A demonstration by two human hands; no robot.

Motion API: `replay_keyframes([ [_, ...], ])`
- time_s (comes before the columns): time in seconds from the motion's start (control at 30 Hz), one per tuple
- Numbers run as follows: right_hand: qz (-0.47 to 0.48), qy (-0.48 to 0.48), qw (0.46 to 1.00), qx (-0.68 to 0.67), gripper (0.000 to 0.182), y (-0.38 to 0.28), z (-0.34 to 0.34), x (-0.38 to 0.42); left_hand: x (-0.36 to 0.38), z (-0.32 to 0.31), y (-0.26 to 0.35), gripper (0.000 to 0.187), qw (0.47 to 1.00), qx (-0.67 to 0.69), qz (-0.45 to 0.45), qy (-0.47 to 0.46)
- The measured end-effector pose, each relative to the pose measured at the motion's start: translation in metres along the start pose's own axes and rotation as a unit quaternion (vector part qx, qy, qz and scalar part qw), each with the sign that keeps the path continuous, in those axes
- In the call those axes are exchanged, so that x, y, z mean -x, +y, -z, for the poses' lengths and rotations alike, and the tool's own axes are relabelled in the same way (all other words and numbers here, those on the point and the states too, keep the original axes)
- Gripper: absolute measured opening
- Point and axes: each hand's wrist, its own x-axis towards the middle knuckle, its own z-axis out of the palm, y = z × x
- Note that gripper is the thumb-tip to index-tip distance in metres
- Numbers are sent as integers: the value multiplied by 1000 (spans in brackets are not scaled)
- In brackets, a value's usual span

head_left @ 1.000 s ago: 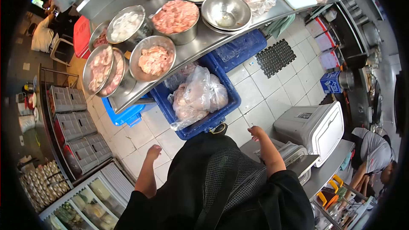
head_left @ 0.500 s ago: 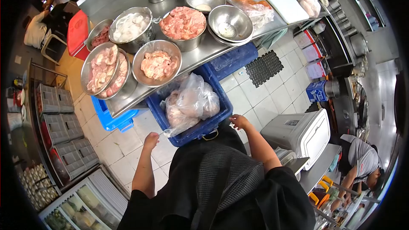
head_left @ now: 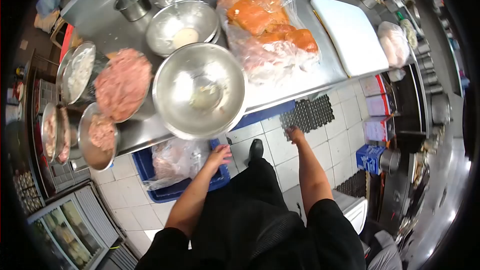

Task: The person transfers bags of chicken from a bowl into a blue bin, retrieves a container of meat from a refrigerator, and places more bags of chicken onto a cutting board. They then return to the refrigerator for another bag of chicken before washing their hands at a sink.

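Note:
I stand at a steel counter (head_left: 290, 77). My left hand (head_left: 218, 154) hangs open just below its front edge, above a blue crate (head_left: 172, 190) that holds a clear bag of raw meat (head_left: 172, 159). My right hand (head_left: 295, 134) is open too, fingers spread, below the counter edge over the tiled floor. Neither hand holds anything. A large, nearly empty steel bowl (head_left: 199, 90) sits on the counter right in front of me. Beside it lie a bag of orange and pink fish pieces (head_left: 267, 32) and a white cutting board (head_left: 348, 35).
Bowls of raw meat (head_left: 122, 84) (head_left: 97, 137) line the counter's left side, with smaller steel bowls (head_left: 182, 20) and a steel cup (head_left: 132, 2) behind. A black floor mat (head_left: 307, 115) lies under the counter. Shelves and equipment stand at right, a glass-fronted fridge (head_left: 65, 230) at lower left.
I have stepped right and closer to the counter; the big empty bowl now sits before me. Both hands rose from my sides toward the counter edge, still empty.

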Motion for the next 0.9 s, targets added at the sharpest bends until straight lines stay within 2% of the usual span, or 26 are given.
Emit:
replay_keyframes([
  [0.07, 36, 28, 998, 51, 58, 5, 27, -66, -51, -26, -17, 66, 993, 81, 47, 72],
  [0.1, 109, 36, 991, 69, 58, 10, 35, -105, -78, -30, -28, 66, 992, 89, 42, 78],
  [0.17, 252, 49, 961, 103, 60, 15, 45, -172, -132, -33, -52, 81, 942, 230, 78, 232],
  [0.2, 260, 46, 958, 108, 60, 2, 50, -183, -155, -30, -70, 77, 916, 282, 61, 278],
  [0.23, 254, 39, 963, 81, 60, 3, 53, -182, -181, -16, -96, 77, 913, 291, 56, 280],
  [0.3, 242, 26, 969, 29, 59, 19, 55, -172, -225, 6, -137, 70, 852, 465, -46, 238],
  [0.33, 236, 20, 971, 4, 58, 17, 52, -167, -214, -9, -111, 70, 846, 475, -54, 236],
  [0.37, 229, 11, 973, -18, 57, -19, 53, -184, -218, -22, -101, 69, 850, 462, -75, 241],
  [0.4, 219, 0, 975, -39, 57, 7, 53, -153, -222, -35, -98, 69, 854, 449, -94, 248],
  [0.43, 205, -13, 977, -60, 56, -15, 50, -171, -222, -48, -98, 69, 857, 434, -109, 257],
  [0.47, 190, -30, 978, -82, 56, 9, 44, -153, -214, -59, -96, 69, 859, 419, -123, 269],
  [0.53, 168, -66, 975, -133, 55, -8, 48, -155, -202, -67, -87, 69, 860, 380, -161, 300],
  [0.67, 117, -143, 958, -219, 53, -43, 54, -156, -162, -86, -47, 69, 849, 304, -228, 367],
  [0.8, 36, -237, 926, -293, 51, -65, 51, -145, -88, -82, -6, 69, 828, 208, -263, 450],
  [0.83, 10, -255, 916, -310, 51, -21, 59, -128, -73, -80, 0, 69, 823, 182, -267, 467],
  [0.9, -41, -282, 894, -346, 50, -13, 53, -112, -49, -74, 8, 70, 817, 127, -276, 491],
])
